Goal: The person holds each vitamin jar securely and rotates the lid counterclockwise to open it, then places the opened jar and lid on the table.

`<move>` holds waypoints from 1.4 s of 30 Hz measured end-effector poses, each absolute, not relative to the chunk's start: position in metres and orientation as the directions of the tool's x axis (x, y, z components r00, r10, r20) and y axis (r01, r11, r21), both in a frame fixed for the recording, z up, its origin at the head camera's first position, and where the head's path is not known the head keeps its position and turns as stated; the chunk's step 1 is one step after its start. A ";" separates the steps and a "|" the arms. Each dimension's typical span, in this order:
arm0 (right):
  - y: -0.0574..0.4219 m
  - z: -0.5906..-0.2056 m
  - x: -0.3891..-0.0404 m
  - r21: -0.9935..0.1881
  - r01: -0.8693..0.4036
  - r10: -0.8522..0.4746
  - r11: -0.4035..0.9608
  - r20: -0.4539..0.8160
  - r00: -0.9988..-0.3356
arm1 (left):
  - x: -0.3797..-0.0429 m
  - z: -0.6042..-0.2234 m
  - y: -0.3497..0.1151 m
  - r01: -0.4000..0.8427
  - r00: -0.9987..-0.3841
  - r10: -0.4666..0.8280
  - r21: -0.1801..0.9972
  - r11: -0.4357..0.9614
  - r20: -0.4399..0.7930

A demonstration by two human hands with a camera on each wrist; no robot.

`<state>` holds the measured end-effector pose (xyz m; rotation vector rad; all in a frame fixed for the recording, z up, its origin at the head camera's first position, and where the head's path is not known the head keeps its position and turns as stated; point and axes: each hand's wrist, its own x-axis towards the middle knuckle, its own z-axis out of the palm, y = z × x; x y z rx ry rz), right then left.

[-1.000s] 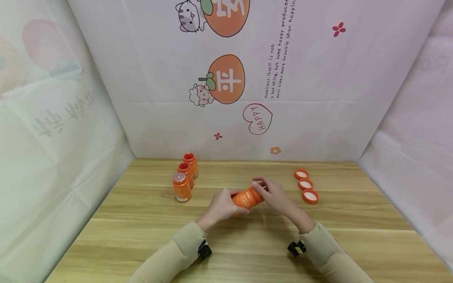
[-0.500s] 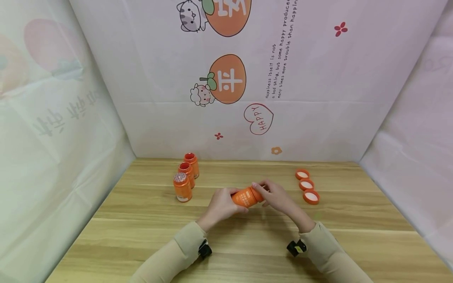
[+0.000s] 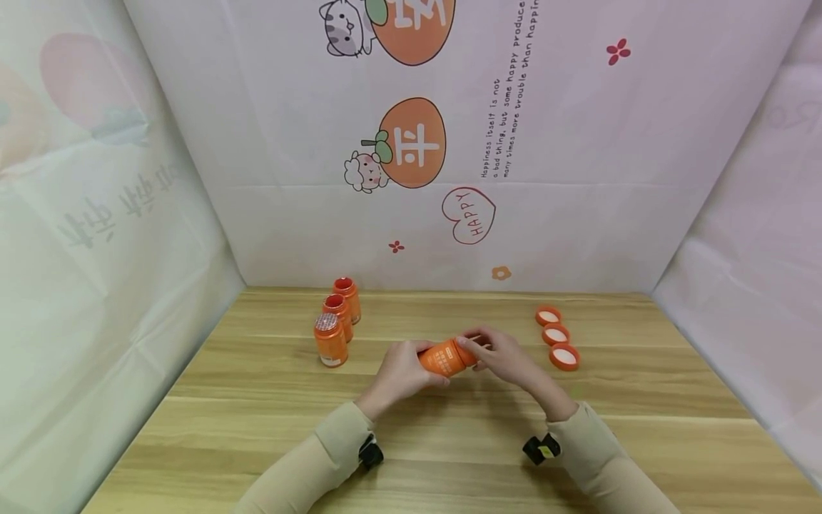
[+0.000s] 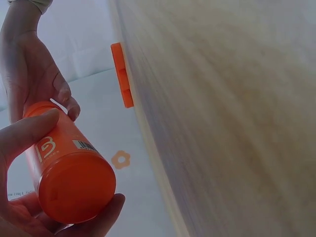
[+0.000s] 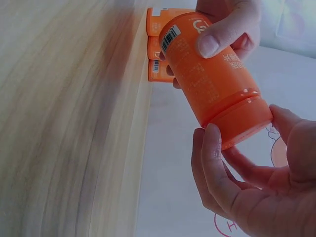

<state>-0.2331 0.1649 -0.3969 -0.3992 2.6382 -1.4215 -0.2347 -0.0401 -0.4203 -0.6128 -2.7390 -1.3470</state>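
Note:
An orange bottle (image 3: pixel 443 358) with white print is held tilted above the table, its capped end toward the right. My left hand (image 3: pixel 401 371) grips its body, thumb on one side and fingers round the other, as the left wrist view shows with the bottle's base (image 4: pixel 76 187) facing that camera. At the other end my right hand (image 3: pixel 504 360) holds the orange cap (image 5: pixel 242 121) between thumb and fingertips. In the right wrist view the cap sits on the bottle's neck, with a thin groove between it and the body.
Three orange bottles without caps (image 3: pixel 331 341) stand in a row at the back left; the nearest has a patterned seal over its mouth. Three orange caps (image 3: pixel 564 357) with white insides lie in a row at the back right. Printed white sheets (image 3: pixel 289 214) enclose the wooden table (image 3: pixel 449 457).
The right hand's fingers have shifted their hold around the cap, closing down over it. The bottle and left hand stay nearly in place; the standing bottles and loose caps are unmoved.

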 end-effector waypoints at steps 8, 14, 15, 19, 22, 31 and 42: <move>0.173 -0.395 -0.233 -0.858 -0.210 -0.384 0.469 0.016 -0.923 | -0.234 -0.419 -0.044 0.330 -0.928 0.337 0.771 0.545 0.160; 0.179 -0.392 -0.235 -0.850 -0.290 -0.477 0.440 0.052 -0.877 | -0.233 -0.419 -0.044 0.334 -0.927 0.338 0.766 0.549 0.162; 0.179 -0.391 -0.235 -0.844 -0.304 -0.489 0.441 0.058 -0.870 | -0.233 -0.419 -0.044 0.336 -0.926 0.339 0.765 0.549 0.163; 0.182 -0.387 -0.235 -0.827 -0.361 -0.531 0.431 0.091 -0.842 | -0.233 -0.418 -0.045 0.349 -0.922 0.346 0.757 0.552 0.173; 0.184 -0.386 -0.234 -0.816 -0.397 -0.551 0.420 0.119 -0.826 | -0.233 -0.418 -0.045 0.357 -0.919 0.350 0.755 0.549 0.180; 0.188 -0.390 -0.234 -0.867 -0.387 -0.561 0.313 0.160 -0.813 | -0.231 -0.419 -0.043 0.357 -0.918 0.351 0.766 0.535 0.182; 0.190 -0.397 -0.234 -0.876 -0.443 -0.578 0.190 0.265 -0.772 | -0.229 -0.417 -0.042 0.352 -0.921 0.344 0.768 0.534 0.183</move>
